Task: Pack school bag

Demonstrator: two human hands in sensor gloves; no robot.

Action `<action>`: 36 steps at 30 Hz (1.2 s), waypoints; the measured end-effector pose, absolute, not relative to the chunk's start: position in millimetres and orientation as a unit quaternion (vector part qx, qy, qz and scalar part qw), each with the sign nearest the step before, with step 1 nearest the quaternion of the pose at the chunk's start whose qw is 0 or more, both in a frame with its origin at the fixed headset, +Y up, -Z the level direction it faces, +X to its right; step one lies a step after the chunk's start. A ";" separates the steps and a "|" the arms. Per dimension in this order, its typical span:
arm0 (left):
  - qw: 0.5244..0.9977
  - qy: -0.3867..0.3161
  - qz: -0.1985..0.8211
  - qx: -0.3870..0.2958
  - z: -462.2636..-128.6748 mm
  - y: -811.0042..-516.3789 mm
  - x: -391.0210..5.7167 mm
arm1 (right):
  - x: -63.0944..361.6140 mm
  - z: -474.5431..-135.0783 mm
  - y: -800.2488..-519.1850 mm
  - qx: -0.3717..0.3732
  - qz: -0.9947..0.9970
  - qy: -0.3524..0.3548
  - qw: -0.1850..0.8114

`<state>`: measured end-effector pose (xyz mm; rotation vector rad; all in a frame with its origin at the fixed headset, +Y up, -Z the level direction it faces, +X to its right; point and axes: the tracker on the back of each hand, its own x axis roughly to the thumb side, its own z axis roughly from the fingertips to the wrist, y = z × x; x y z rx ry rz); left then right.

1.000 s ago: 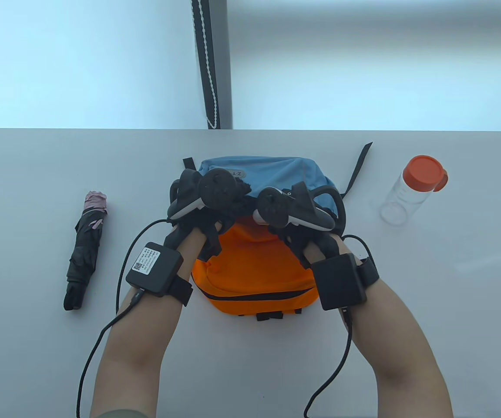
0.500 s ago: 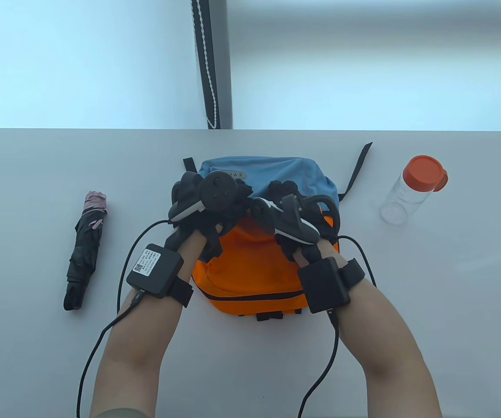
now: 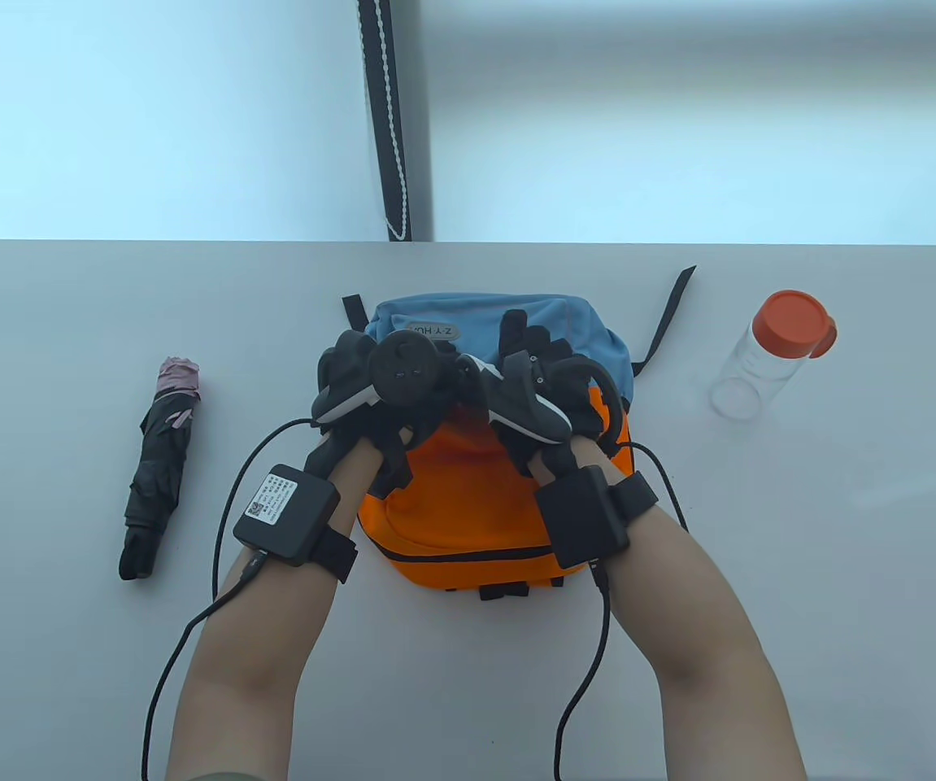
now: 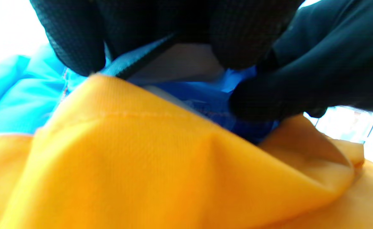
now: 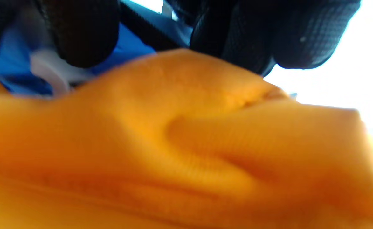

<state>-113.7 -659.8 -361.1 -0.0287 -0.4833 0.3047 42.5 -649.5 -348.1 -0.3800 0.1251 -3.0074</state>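
Grey patch (image 3: 435,331) on the blue top of the bag (image 3: 468,504): raised letters, seen upside down from the table view, legible part "Z·Y HU"; remainder hidden behind the left hand's tracker. White sticker (image 3: 267,495) on the black box strapped to the left wrist, beside the bag's near left corner: QR code plus lines of small print, too small to read. Both wrist views: no legible text.

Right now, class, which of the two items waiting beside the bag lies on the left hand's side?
The folded black umbrella, lying flat; the orange-lidded clear bottle is on the opposite side.
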 end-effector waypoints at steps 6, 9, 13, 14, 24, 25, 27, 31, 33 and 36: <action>0.961 -0.239 0.136 -0.006 -357.4 -659.6 -111.3 | 95.4 -358.0 -623.0 -0.126 -0.990 -0.065 -0.025; 0.961 -0.238 0.143 -0.010 -358.0 -660.0 -111.9 | 118.6 -365.3 -631.4 -0.088 -0.987 -0.133 -0.023; 0.960 -0.237 0.148 -0.013 -358.5 -659.2 -112.4 | 126.4 -365.8 -658.2 -0.116 -0.987 -0.111 -0.030; 0.960 -0.237 0.147 -0.013 -358.4 -659.0 -112.4 | 126.9 -365.7 -662.4 -0.121 -0.986 -0.113 -0.025; 0.960 -0.248 0.130 0.004 -349.6 -650.5 -110.0 | 131.4 -354.6 -645.4 -0.124 -0.992 -0.017 -0.015; 0.958 -0.252 0.136 0.001 -348.4 -646.6 -108.3 | 132.4 -351.6 -638.0 -0.123 -0.992 -0.009 -0.024; 0.956 -0.262 0.134 0.009 -346.2 -635.2 -101.1 | 135.4 -347.0 -624.0 -0.129 -0.990 0.013 -0.056; 0.950 -0.281 0.128 0.048 -341.3 -618.4 -77.7 | 136.2 -338.4 -610.0 -0.130 -0.987 0.036 -0.085; 0.950 -0.283 0.129 0.028 -340.7 -615.3 -60.5 | 136.3 -332.9 -604.8 -0.137 -0.984 0.048 -0.106; 0.951 -0.283 0.120 -0.006 -342.0 -617.4 -35.4 | 134.3 -326.4 -601.6 -0.139 -0.981 0.067 -0.121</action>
